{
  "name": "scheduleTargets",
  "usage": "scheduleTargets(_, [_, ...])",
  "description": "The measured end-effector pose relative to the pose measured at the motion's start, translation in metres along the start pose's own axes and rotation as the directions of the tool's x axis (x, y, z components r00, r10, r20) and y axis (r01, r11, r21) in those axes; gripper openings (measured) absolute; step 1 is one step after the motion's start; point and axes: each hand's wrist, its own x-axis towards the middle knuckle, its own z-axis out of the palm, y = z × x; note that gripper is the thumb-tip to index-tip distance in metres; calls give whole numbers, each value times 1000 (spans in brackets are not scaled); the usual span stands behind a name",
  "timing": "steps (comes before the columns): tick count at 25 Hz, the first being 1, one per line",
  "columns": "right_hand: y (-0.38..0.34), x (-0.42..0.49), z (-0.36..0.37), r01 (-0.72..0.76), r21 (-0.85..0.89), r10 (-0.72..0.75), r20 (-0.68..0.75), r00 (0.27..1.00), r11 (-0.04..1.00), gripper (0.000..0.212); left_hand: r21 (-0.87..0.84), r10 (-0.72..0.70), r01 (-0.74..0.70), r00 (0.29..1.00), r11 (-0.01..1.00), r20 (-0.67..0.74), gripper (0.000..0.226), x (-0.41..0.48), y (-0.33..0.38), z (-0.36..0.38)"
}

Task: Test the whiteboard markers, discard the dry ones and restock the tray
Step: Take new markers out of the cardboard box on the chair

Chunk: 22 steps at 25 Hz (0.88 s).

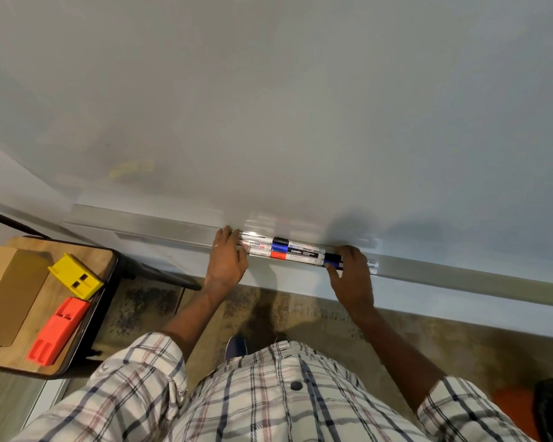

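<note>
- We logged the markers [288, 252] lying in the tray [160, 229], long axis left to right, bracketed by both hands.
- Left hand [227, 263]: fingers straight, together, touching the left ends.
- Right hand [353, 275]: fingers and thumb curled round the right caps.

Aluminium tray [160, 232] along the whiteboard's [300, 106] lower edge, several markers [288, 252] side by side in it.

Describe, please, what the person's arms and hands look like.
The left hand and right hand are bare, with no gloves. What looks like a thin ring sits on a left finger. The forearms are uncovered. The left sleeve and right sleeve are short, in white plaid with navy and reddish stripes.
</note>
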Motion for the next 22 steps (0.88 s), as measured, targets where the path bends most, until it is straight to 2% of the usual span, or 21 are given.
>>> scheduleTargets(4, [-16,1,17,230,-86,-206,224,953,969,51,202,107,-136,983,970,148,57,-14,15,7])
scheduleTargets(7, [-24,6,23,320,-164,-251,342,906,933,59,380,119,-226,951,897,286,60,-18,19,12])
scheduleTargets(9, [-24,7,24,351,-185,-266,371,890,918,60,416,124,-258,938,872,323,60,-20,15,13])
scheduleTargets(14, [-22,2,23,396,-188,-311,362,879,899,59,359,129,-239,943,902,306,62,-29,9,8])
scheduleTargets(19, [-44,-5,34,492,-99,-430,357,829,865,55,323,37,-100,980,941,194,63,-53,2,-2])
scheduleTargets(22, [-64,-10,47,581,-154,-482,414,772,799,55,288,-63,30,992,957,107,62,-77,-16,-11])
